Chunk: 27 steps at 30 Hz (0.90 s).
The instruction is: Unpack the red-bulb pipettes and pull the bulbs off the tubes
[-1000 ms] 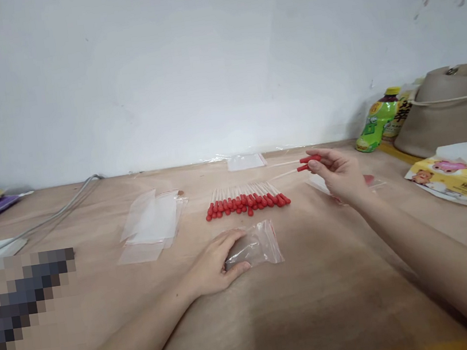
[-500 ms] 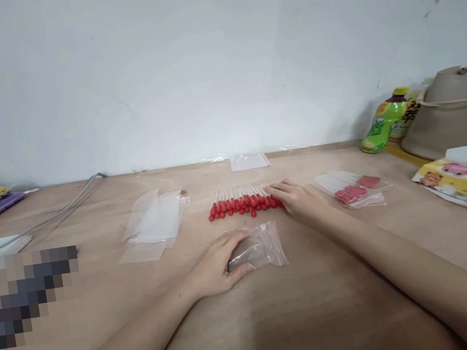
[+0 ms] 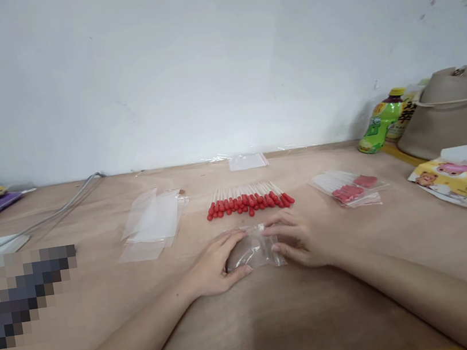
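Fingers of left hand (image 3: pixel 211 266) spread wide, resting on clear bag (image 3: pixel 253 251); right hand (image 3: pixel 310 239) has fingers parted at bag's right end, can't tell if pinching. Bag lies between hands, long axis roughly parallel to near edge of tabletop (image 3: pixel 314 317); red-tipped sticks (image 3: pixel 248 201) beyond, toward far edge, right hand nearer

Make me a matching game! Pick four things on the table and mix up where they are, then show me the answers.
Things:
1. Clear plastic bag
2. Red-tipped sticks
3. Green bottle
4. Grey cable

Places:
A. In a row, just beyond the hands
B. Across the left side of the table
C. Between the left hand and the right hand
D. On the right, near the large beige container

Right pairs: 1-C, 2-A, 3-D, 4-B
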Motion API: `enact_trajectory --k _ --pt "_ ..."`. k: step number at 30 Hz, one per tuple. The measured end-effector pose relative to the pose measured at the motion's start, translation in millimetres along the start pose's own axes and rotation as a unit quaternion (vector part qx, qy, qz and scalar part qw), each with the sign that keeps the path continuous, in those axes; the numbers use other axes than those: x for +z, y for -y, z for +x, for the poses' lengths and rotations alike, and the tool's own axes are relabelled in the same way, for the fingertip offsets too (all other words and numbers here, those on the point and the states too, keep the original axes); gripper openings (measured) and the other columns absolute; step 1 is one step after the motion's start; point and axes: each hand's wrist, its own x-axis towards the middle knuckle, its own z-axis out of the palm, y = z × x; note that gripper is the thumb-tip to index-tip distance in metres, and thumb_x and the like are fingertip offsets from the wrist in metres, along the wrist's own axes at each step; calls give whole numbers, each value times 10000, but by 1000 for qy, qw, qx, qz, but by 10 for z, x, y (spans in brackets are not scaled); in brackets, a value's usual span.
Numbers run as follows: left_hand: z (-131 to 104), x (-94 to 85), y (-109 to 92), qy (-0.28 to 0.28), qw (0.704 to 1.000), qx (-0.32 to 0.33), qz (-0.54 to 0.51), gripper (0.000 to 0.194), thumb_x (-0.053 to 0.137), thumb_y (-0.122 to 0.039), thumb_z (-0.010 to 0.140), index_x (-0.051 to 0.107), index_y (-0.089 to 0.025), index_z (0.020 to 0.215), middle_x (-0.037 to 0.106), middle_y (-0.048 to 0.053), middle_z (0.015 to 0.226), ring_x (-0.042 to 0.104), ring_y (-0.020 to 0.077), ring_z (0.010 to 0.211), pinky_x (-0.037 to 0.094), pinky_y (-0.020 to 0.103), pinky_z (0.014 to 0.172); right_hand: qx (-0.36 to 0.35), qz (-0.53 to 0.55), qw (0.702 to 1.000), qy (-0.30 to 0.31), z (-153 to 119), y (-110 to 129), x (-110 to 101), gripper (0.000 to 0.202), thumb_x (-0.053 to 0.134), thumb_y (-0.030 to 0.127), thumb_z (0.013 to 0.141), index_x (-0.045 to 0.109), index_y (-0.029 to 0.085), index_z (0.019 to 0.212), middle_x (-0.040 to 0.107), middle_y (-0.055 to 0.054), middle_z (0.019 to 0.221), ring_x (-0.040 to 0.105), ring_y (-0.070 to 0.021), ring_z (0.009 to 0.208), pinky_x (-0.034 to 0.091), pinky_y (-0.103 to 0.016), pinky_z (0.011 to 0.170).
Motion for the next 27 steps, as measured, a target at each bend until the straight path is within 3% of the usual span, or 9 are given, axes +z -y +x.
enact_trajectory --k 4,13,15,17,20,24,27 --pt "-8 -8 -7 5 1000 -8 13 598 551 -441 786 348 -210 1299 433 93 1318 385 230 1228 338 407 1023 -8 4 995 97 -49 4 66 225 510 360 833 630 227 971 614 -48 960 542 -163 892 377 -348 813" --pt "-50 -19 15 4 1000 3 26 558 576 -462 758 438 -213 1238 400 96 1347 377 247 1233 340 412 1014 -27 20 991 126 -63 -56 -30 331 647 441 704 642 219 949 610 -57 988 543 -186 909 368 -363 832" --pt "-37 -20 18 -19 1000 -11 18 429 543 -416 796 496 -221 1176 441 82 1309 407 230 1208 355 393 1001 -14 23 997 76 -38 -66 -59 281 640 420 717 650 206 900 616 -60 941 550 -179 874 390 -351 816" --pt "-15 -16 35 -72 997 -24 9 299 510 -359 825 551 -219 1087 491 72 1241 434 215 1174 365 378 985 45 2 999 -29 -16 -125 -85 196 575 362 781 646 192 847 615 -62 891 556 -168 839 417 -325 786" --pt "11 -6 96 -161 985 -66 8 195 505 -323 827 597 -214 960 547 60 1109 480 205 1088 392 369 931 169 -68 965 -187 -20 -337 -101 175 529 318 799 632 180 829 614 -64 834 563 -178 800 442 -317 735" --pt "21 -6 205 -217 963 -153 36 169 537 -334 796 618 -221 893 576 41 946 518 201 942 423 353 818 291 -81 927 -222 -80 -683 -58 330 615 395 698 615 150 919 630 -70 849 578 -184 737 467 -320 675" --pt "27 -15 262 -214 957 -192 47 201 541 -371 786 625 -223 893 569 36 877 524 189 837 427 325 727 353 -11 911 -211 -80 -801 -22 366 619 405 684 615 138 935 652 -77 846 604 -184 748 481 -315 686"
